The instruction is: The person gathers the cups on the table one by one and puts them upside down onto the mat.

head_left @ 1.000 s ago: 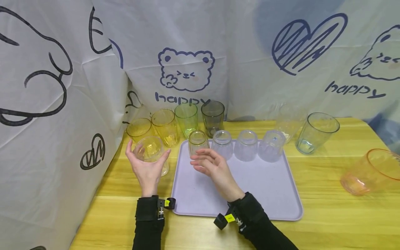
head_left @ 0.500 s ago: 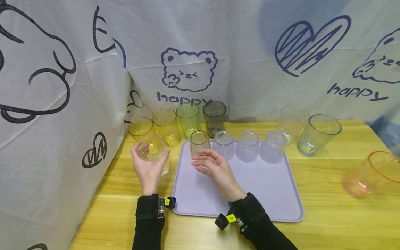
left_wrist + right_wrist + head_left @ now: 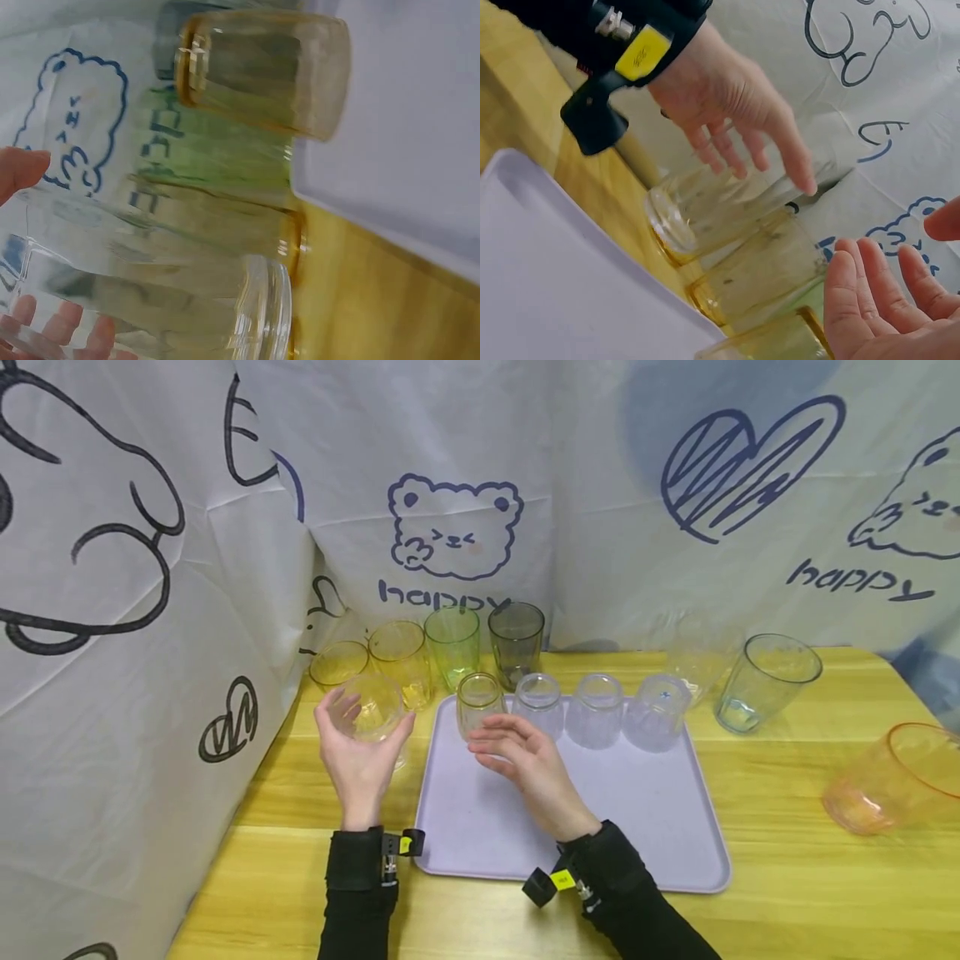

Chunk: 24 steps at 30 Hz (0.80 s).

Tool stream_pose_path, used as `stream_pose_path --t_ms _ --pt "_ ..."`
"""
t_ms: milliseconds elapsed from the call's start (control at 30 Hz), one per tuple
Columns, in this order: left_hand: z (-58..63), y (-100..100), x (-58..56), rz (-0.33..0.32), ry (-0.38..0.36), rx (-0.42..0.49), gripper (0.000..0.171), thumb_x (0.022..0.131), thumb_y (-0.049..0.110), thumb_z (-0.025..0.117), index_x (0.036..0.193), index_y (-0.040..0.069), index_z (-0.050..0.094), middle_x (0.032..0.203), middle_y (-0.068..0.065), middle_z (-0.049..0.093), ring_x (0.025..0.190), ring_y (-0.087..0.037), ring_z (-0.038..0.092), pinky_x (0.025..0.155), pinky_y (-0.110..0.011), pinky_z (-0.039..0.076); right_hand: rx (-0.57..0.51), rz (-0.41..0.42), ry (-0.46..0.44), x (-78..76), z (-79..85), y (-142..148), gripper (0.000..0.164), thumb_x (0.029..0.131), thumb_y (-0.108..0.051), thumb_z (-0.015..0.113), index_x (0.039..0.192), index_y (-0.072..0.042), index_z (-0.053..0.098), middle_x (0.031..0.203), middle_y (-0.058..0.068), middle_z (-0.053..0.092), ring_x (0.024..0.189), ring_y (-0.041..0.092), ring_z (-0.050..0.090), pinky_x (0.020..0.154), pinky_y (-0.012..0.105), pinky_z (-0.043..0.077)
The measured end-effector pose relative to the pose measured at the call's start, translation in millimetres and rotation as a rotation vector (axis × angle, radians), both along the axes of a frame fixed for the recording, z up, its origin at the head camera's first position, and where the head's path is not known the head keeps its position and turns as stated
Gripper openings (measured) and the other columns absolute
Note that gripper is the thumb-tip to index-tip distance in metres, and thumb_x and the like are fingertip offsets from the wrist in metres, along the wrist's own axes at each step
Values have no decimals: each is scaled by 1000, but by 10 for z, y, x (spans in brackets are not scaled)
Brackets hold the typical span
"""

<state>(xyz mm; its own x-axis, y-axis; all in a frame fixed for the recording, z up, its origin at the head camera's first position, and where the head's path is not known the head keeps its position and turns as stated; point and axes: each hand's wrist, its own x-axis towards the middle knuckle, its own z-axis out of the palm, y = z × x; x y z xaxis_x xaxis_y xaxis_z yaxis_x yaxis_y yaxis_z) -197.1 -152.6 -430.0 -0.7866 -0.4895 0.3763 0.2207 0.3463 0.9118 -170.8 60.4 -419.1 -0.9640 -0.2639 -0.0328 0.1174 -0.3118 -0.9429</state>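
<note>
A clear drinking glass [image 3: 375,718] stands upright at the left of the tray, and my left hand [image 3: 363,768] grips it, thumb on the right side and fingers round the left. The left wrist view shows the fingers [image 3: 67,322] against its wall. Whether its base [image 3: 266,307] touches the table is unclear. My right hand [image 3: 528,768] hovers over the lilac tray [image 3: 480,835] with loosely bent fingers and holds nothing. Just beyond its fingertips an amber-tinted glass [image 3: 477,697] stands upside down on the tray, beside three clear upturned glasses [image 3: 595,714].
Behind the tray stand two yellow glasses [image 3: 405,664], a green glass [image 3: 453,647] and a smoky grey glass [image 3: 516,643]. To the right are a faint clear glass [image 3: 697,660], a bluish glass [image 3: 765,681] and an orange glass [image 3: 877,785]. Printed cloth [image 3: 600,527] hangs behind.
My left fingers have drawn in closer round the clear glass, which has shifted slightly away toward the yellow glasses. My right hand has moved slightly right.
</note>
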Motion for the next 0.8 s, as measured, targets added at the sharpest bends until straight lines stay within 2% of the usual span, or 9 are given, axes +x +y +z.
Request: stream_pose_path --t_ms 200,367,500,633,800 --pt "151 110 58 -104 45 20 91 68 11 93 143 8 42 135 -19 57 126 -37 56 113 -46 43 54 19 79 -13 20 97 39 100 -6 50 137 7 44 136 30 54 110 11 67 101 29 56" --pt "261 283 85 -239 47 91 89 69 2 89 143 7 40 134 -22 57 127 -38 56 115 -50 42 196 -10 225 6 32 239 40 98 -2 56 136 6 48 137 29 55 121 28 63 99 24 55" --pt "334 464 92 -348 30 146 87 71 0 86 143 7 39 135 -21 57 127 -39 57 115 -53 42 331 -62 364 16 35 368 40 96 2 58 134 6 50 134 28 58 123 38 60 99 23 55" --pt "406 619 113 -434 50 165 86 72 -1 85 144 5 38 136 -21 58 127 -38 58 112 -54 44 413 -118 481 18 42 477 43 92 6 61 134 4 52 133 24 58 122 37 59 103 32 55" --pt "448 759 157 -572 102 200 85 75 6 85 144 4 36 138 -24 57 128 -39 57 113 -57 44 479 -184 589 31 68 551 51 86 9 68 134 2 52 134 18 59 123 26 59 105 37 53"
